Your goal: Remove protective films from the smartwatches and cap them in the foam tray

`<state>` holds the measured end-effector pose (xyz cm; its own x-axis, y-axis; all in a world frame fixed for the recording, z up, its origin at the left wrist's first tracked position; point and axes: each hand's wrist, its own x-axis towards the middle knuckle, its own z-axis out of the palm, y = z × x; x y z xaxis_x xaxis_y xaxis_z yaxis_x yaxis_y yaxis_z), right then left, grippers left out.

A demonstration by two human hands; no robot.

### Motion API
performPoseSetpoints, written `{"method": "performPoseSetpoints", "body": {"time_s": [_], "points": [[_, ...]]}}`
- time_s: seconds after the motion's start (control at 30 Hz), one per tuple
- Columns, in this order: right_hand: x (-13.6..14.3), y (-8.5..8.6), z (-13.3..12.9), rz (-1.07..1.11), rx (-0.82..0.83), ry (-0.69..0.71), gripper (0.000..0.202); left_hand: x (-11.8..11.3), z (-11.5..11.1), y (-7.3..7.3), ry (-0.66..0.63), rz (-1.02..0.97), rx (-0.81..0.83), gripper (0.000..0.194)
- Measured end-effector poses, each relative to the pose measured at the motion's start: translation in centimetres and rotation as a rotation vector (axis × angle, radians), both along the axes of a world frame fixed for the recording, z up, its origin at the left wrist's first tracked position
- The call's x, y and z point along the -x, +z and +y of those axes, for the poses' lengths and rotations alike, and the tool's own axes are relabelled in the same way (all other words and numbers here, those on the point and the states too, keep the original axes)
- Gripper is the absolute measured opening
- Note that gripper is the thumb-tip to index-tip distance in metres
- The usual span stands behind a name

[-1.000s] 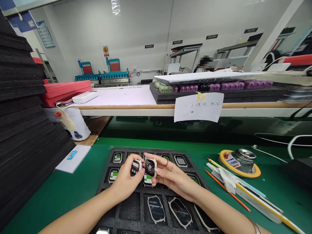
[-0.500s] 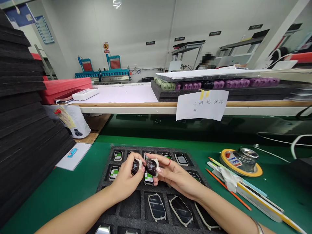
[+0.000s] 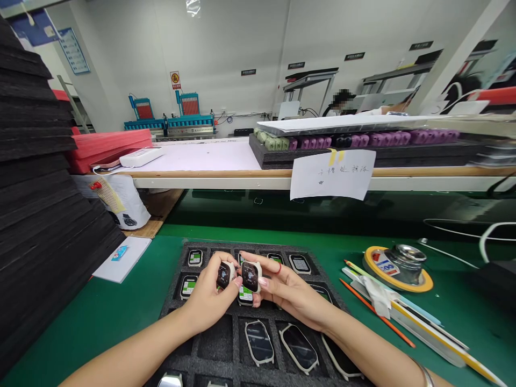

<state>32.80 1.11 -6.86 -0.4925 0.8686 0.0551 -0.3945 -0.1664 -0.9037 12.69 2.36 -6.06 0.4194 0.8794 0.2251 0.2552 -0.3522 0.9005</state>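
Note:
My left hand [image 3: 207, 295] is closed around a smartwatch case [image 3: 224, 274] with a dark, lit face, partly covered by the fingers. Right beside it, my right hand [image 3: 282, 282] grips a second smartwatch case [image 3: 250, 276] by its edges, face toward me. Both are held close together above a black foam tray [image 3: 237, 349]. In the tray's pockets lie several watches; some at the back, such as a watch [image 3: 195, 258] on the left, show green and white screens. Nearer me, a watch [image 3: 259, 343] and another watch [image 3: 299, 348] have dark screens.
A tall stack of black foam trays [image 3: 36, 215] rises at the left. On the right lie a yellow tape roll [image 3: 423, 282] with a metal-topped glass jar [image 3: 409, 263], an orange stick [image 3: 379, 314] and long strips. Behind runs a raised shelf [image 3: 209, 177]; a person sits farther back.
Both hands stay nearly in place, still holding the two watches. The right fingers shift slightly around their watch. In the background, the person's arm has moved up.

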Motion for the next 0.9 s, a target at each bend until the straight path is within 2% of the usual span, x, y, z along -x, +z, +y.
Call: {"method": "performPoseSetpoints", "body": {"time_s": [0.43,0.9], "points": [[0.04,0.04,-0.06,0.026,-0.007,0.006,0.041,-0.03,0.22,-0.10,-0.013,-0.014,0.016,0.005],[0.02,-0.01,-0.01,0.037,-0.002,0.021,0.041,0.01,0.18,-0.28,-0.015,-0.057,0.035,0.008]]}}
